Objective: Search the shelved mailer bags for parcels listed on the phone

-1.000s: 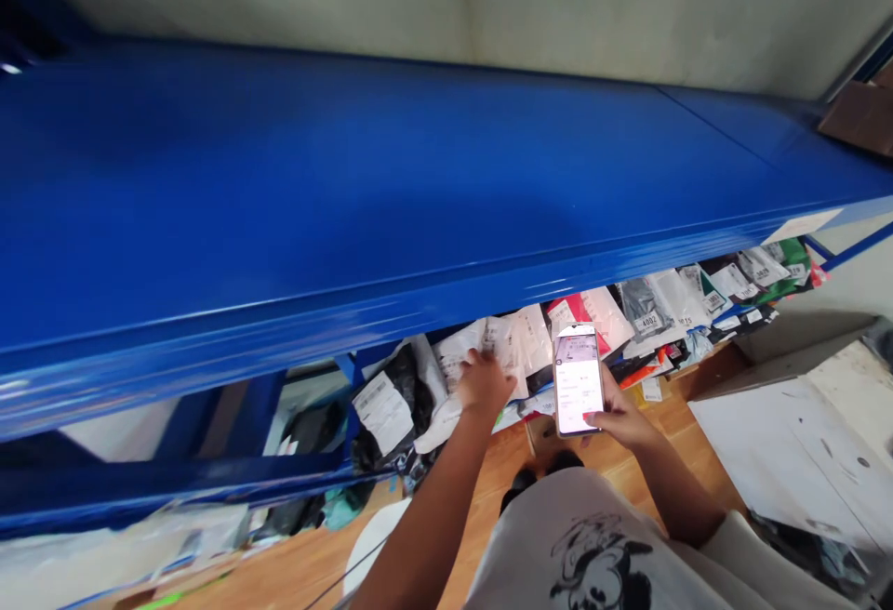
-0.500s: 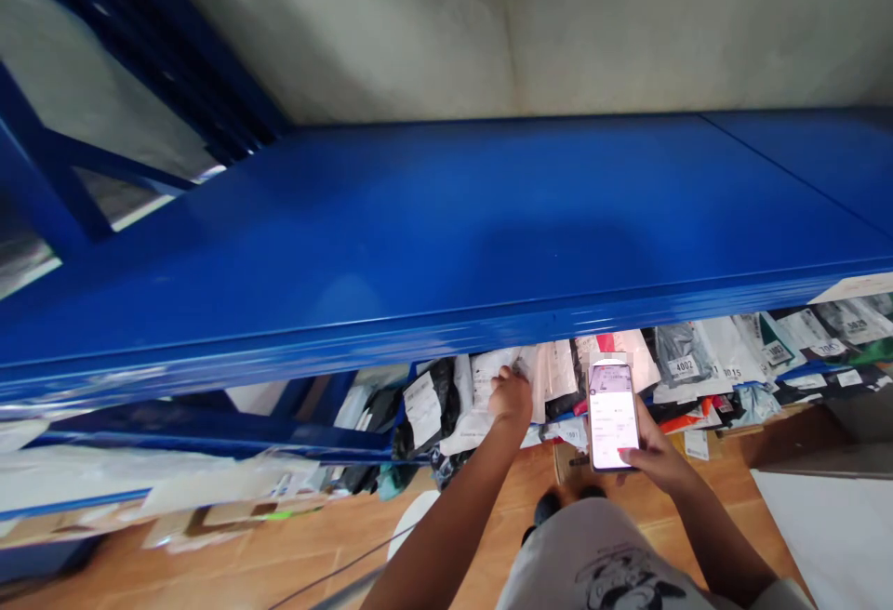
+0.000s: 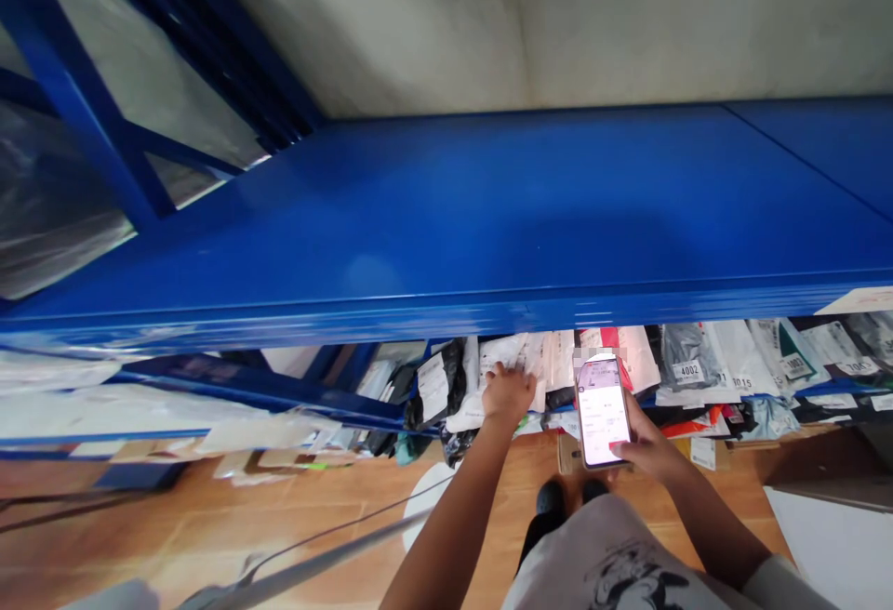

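My left hand [image 3: 509, 393] lies on a row of plastic mailing bags on the shelf under the blue top board. Its fingers are apart and touch a white mailing bag [image 3: 503, 350] with a printed label. My right hand [image 3: 654, 443] grips a smartphone [image 3: 604, 415], screen up and lit, with the thumb on the lower part of the screen. Beside the left hand stands a black mailing bag [image 3: 433, 384] with a white label. Just right of the phone, a grey bag [image 3: 687, 356] bears the number 4002.
A wide blue shelf board [image 3: 488, 210] spans the view above the hands, with blue uprights [image 3: 104, 99] at the left. White bags and cartons fill a lower shelf at left. A white board [image 3: 830, 536] stands at right, and a round white object [image 3: 427, 498] is on the wooden floor.
The fingers of my left hand have spread out over the white bags. The phone has shifted slightly left in view, still in my right hand. The camera has turned a little.
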The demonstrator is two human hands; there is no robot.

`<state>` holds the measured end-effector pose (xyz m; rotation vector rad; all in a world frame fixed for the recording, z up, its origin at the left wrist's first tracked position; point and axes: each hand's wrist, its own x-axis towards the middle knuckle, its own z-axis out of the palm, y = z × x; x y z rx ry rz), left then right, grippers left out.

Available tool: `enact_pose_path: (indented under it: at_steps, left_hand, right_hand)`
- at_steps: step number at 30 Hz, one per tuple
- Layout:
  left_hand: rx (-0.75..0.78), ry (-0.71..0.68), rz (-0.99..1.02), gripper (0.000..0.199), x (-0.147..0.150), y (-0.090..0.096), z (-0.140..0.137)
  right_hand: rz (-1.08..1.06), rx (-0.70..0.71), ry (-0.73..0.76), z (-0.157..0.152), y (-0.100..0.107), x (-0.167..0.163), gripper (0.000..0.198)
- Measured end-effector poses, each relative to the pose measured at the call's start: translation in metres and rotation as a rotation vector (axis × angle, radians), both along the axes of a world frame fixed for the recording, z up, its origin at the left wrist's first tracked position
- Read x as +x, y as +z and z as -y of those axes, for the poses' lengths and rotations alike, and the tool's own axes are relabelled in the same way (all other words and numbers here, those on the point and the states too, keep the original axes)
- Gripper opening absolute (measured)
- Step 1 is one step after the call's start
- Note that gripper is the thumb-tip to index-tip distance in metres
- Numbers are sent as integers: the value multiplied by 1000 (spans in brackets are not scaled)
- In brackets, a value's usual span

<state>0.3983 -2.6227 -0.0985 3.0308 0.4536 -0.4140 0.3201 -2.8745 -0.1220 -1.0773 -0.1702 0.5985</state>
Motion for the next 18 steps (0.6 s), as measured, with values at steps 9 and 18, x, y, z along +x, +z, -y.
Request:
enact_pose_path:
  at_steps: [9, 18]
  left_hand:
    - [-2, 72, 64, 49, 0, 5, -7]
    - [9, -14, 51, 49, -2, 6, -24]
  right_hand:
    - [-7, 57, 125, 5, 17, -1, 101]
    - [-79, 109, 74, -22, 0, -5, 104]
